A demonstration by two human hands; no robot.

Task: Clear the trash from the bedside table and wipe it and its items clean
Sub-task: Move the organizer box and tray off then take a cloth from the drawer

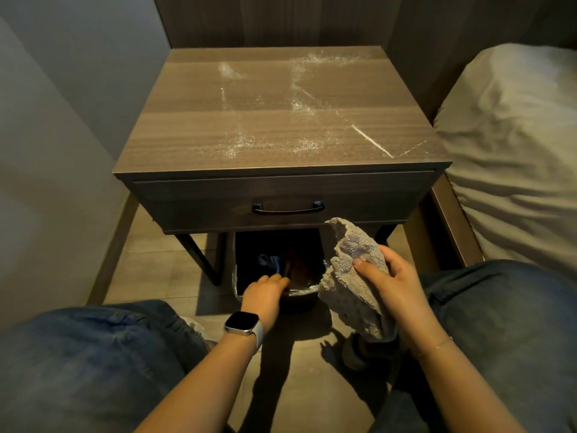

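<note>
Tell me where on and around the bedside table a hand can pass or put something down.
The whole bedside table top is bare of objects, from wall side to bed side, only streaked with white dust. Below the drawer it is crowded: the lined trash bin fills the gap between the legs, with the left hand at its rim and the right hand holding the grey cloth alongside.

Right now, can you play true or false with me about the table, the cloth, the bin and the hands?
1. White dust lies on the table. True.
2. The left hand holds the cloth. False: the right hand holds it.
3. The bin sits on top of the table. False: it stands on the floor, partly under it.
4. The drawer is shut. True.
5. A watch is on the left wrist. True.
</note>
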